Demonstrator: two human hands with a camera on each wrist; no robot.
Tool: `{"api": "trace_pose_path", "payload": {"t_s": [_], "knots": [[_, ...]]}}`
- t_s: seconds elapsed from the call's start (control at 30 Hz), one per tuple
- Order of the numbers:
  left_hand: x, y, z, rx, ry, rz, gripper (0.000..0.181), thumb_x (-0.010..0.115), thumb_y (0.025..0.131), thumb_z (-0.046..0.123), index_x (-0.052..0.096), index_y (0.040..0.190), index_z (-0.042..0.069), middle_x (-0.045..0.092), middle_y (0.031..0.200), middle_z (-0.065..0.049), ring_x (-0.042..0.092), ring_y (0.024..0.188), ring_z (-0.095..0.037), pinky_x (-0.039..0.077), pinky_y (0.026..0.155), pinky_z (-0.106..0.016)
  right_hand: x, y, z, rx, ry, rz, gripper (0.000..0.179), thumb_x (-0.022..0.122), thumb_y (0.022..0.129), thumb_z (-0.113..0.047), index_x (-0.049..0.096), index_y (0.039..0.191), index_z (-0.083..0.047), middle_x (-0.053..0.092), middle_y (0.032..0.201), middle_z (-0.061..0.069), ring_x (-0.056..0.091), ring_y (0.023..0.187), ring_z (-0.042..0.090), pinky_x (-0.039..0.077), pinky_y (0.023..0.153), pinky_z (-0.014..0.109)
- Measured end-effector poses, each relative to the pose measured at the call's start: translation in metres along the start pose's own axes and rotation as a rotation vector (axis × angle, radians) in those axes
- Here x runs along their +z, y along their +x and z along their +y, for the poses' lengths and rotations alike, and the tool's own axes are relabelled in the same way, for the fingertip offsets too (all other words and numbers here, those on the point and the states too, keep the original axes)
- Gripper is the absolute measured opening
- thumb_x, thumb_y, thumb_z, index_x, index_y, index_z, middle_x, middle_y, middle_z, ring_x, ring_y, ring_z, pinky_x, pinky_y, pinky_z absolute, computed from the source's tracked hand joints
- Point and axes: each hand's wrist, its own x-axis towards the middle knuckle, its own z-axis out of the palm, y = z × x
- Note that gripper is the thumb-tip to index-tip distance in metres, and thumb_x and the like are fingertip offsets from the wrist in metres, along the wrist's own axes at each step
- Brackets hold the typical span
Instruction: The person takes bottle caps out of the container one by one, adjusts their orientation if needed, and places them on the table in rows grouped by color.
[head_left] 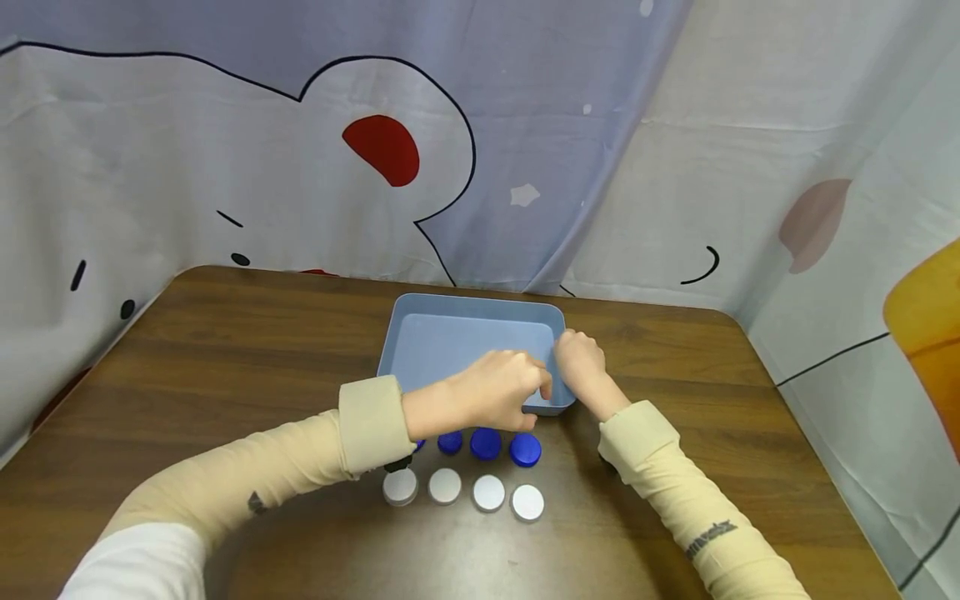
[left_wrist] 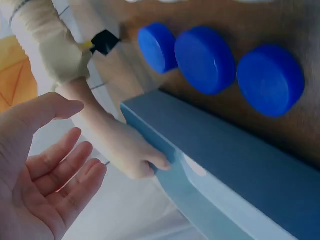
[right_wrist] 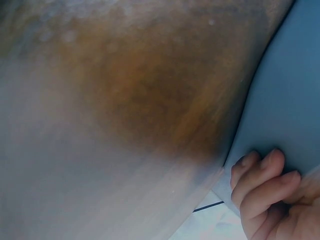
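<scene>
In the head view my left hand (head_left: 498, 390) hovers over the front of a light blue tray (head_left: 480, 305). Nothing is in its fingers, which bend loosely with the thumb apart, as the left wrist view shows too. My right hand (head_left: 581, 362) grips the tray's right side wall, thumb on the inner side; its curled fingers (right_wrist: 265, 190) lie against the outside in the right wrist view. Close below the left hand, several blue bottle caps (head_left: 486, 444) sit in a row, one partly hidden by the left wrist. Nearer the body runs a row of several white caps (head_left: 489, 493).
The brown wooden table (head_left: 285, 333) carries the tray and caps. A printed curtain (head_left: 525, 133) hangs along its back edge and continues down both sides. The tray stands between the cap rows and the back edge.
</scene>
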Motion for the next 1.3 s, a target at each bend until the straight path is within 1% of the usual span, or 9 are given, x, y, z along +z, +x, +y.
{"api": "trace_pose_path", "payload": {"t_s": [0.17, 0.3, 0.43, 0.63, 0.73, 0.9, 1.13, 1.2, 1.3], "knots": [[-0.002, 0.007, -0.009, -0.021, 0.013, 0.009, 0.026, 0.079, 0.072, 0.026, 0.071, 0.094, 0.015, 0.068, 0.091, 0.002, 0.063, 0.082, -0.014, 0.054, 0.068, -0.031, 0.000, 0.001, 0.000, 0.000, -0.003, -0.019, 0.029, 0.041, 0.098, -0.011, 0.061, 0.093, 0.010, 0.067, 0.095, 0.029, 0.065, 0.090, 0.045, 0.055, 0.071, 0.052], [-0.002, 0.014, -0.015, -0.048, 0.015, -0.022, 0.027, 0.080, 0.071, 0.026, 0.072, 0.094, 0.014, 0.069, 0.092, 0.001, 0.065, 0.084, -0.017, 0.055, 0.070, -0.034, 0.000, 0.001, 0.001, -0.004, -0.016, -0.017, 0.028, 0.041, 0.098, -0.011, 0.061, 0.094, 0.010, 0.067, 0.095, 0.028, 0.066, 0.090, 0.045, 0.055, 0.071, 0.052], [0.002, 0.022, -0.022, -0.078, 0.009, -0.050, 0.029, 0.080, 0.071, 0.026, 0.073, 0.096, 0.013, 0.071, 0.097, 0.000, 0.066, 0.089, -0.020, 0.056, 0.075, -0.036, 0.000, 0.002, 0.001, 0.003, -0.020, -0.016, 0.027, 0.041, 0.097, -0.009, 0.061, 0.093, 0.009, 0.067, 0.094, 0.027, 0.066, 0.090, 0.044, 0.055, 0.071, 0.051], [0.009, 0.033, -0.039, -0.120, 0.019, -0.051, 0.032, 0.080, 0.072, 0.026, 0.073, 0.099, 0.010, 0.072, 0.100, -0.001, 0.067, 0.092, -0.021, 0.055, 0.079, -0.035, 0.000, 0.001, -0.001, 0.011, -0.021, -0.007, 0.028, 0.041, 0.097, -0.010, 0.062, 0.093, 0.008, 0.067, 0.095, 0.028, 0.067, 0.090, 0.043, 0.055, 0.071, 0.051], [0.012, 0.036, -0.046, -0.146, 0.008, -0.056, 0.033, 0.080, 0.072, 0.027, 0.073, 0.099, 0.010, 0.072, 0.101, -0.002, 0.067, 0.093, -0.022, 0.055, 0.078, -0.036, 0.000, 0.001, -0.001, 0.015, -0.021, -0.005, 0.029, 0.040, 0.097, -0.010, 0.062, 0.093, 0.009, 0.067, 0.094, 0.028, 0.067, 0.089, 0.043, 0.055, 0.071, 0.051], [0.016, 0.041, -0.056, -0.189, 0.002, -0.090, 0.033, 0.080, 0.072, 0.029, 0.073, 0.099, 0.011, 0.072, 0.101, -0.004, 0.067, 0.095, -0.022, 0.056, 0.077, -0.039, 0.001, 0.002, -0.001, 0.014, -0.034, -0.007, 0.029, 0.039, 0.097, -0.009, 0.061, 0.093, 0.009, 0.068, 0.093, 0.028, 0.067, 0.088, 0.042, 0.056, 0.069, 0.050], [0.025, 0.046, -0.063, -0.218, -0.114, -0.195, 0.038, 0.077, 0.076, 0.026, 0.070, 0.109, 0.007, 0.069, 0.106, -0.007, 0.065, 0.098, -0.020, 0.052, 0.086, -0.032, 0.002, 0.003, 0.000, 0.013, -0.039, -0.008, 0.029, 0.041, 0.098, -0.011, 0.061, 0.094, 0.009, 0.068, 0.093, 0.028, 0.067, 0.088, 0.042, 0.055, 0.070, 0.050], [0.028, 0.047, -0.064, -0.220, -0.137, -0.206, 0.040, 0.076, 0.077, 0.024, 0.068, 0.111, 0.006, 0.069, 0.107, -0.008, 0.065, 0.099, -0.020, 0.052, 0.088, -0.031, 0.002, 0.003, 0.000, 0.017, -0.036, -0.009, 0.029, 0.042, 0.098, -0.012, 0.061, 0.094, 0.009, 0.067, 0.094, 0.028, 0.067, 0.089, 0.042, 0.055, 0.070, 0.050], [0.033, 0.047, -0.064, -0.217, -0.146, -0.198, 0.042, 0.077, 0.076, 0.023, 0.068, 0.112, 0.005, 0.070, 0.107, -0.009, 0.065, 0.098, -0.020, 0.052, 0.087, -0.032, 0.002, 0.003, 0.000, 0.023, -0.036, -0.006, 0.028, 0.042, 0.098, -0.012, 0.061, 0.094, 0.009, 0.067, 0.094, 0.028, 0.067, 0.089, 0.043, 0.055, 0.070, 0.051]]}}
